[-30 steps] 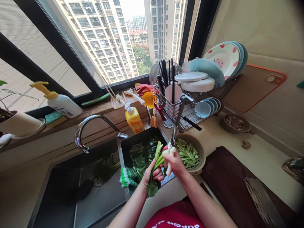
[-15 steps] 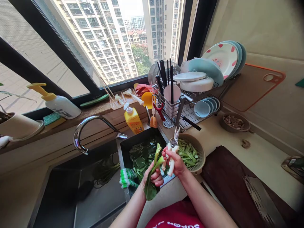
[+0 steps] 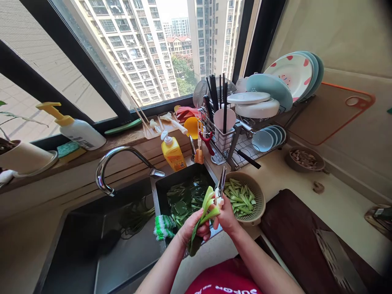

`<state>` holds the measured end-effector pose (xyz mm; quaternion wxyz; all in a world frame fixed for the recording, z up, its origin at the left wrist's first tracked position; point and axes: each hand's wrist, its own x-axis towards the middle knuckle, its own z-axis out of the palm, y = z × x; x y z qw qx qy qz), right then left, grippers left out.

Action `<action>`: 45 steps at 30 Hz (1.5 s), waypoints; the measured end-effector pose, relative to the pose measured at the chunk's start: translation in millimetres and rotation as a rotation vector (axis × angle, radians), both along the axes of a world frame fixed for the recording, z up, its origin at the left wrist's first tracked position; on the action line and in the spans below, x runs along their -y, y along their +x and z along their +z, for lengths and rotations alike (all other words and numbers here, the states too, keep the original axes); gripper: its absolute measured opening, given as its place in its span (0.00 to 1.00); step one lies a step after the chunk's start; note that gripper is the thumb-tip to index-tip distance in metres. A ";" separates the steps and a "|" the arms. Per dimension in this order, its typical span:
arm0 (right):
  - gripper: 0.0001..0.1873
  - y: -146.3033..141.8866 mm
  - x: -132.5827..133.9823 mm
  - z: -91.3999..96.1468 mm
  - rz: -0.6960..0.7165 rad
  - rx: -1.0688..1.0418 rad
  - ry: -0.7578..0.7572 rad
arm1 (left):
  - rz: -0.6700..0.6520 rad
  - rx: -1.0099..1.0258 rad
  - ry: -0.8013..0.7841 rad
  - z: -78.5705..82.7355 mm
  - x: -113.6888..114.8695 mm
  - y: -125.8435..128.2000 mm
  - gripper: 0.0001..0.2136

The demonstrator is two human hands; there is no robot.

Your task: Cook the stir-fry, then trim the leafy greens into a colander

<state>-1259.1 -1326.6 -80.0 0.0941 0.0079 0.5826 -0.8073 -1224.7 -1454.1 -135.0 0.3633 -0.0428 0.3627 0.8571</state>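
Leafy greens with pale stems (image 3: pixel 207 204) are gripped in my left hand (image 3: pixel 193 229), stems pointing up and dark leaves hanging below. My right hand (image 3: pixel 226 215) is wrapped round white-handled kitchen shears (image 3: pixel 221 183), whose metal blades point up and away from me. Its fingers are right beside the stems; whether they touch them I cannot tell. Beneath and beyond my hands, green leaves (image 3: pixel 182 206) lie in water in the small sink basin (image 3: pixel 163 190). To the right, a beige colander (image 3: pixel 260 204) holds cut green stems (image 3: pixel 241 196).
A green-and-white striped cloth (image 3: pixel 163 227) hangs on the basin's edge. Left lies a larger dark sink (image 3: pixel 128 261) under a chrome faucet (image 3: pixel 122 150). A dish rack (image 3: pixel 241 163) stands behind the colander. At right, a cleaver (image 3: pixel 337 257) rests on a dark cutting board (image 3: pixel 294 228).
My right hand has drawn in closer to the stems, and the shears have turned more edge-on. The greens have shifted slightly to the right in my left hand.
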 end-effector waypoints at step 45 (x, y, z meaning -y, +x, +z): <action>0.07 -2.9 5.5 16.5 -0.024 -0.131 0.555 | 0.212 0.022 -0.082 1.7 -3.8 6.2 0.23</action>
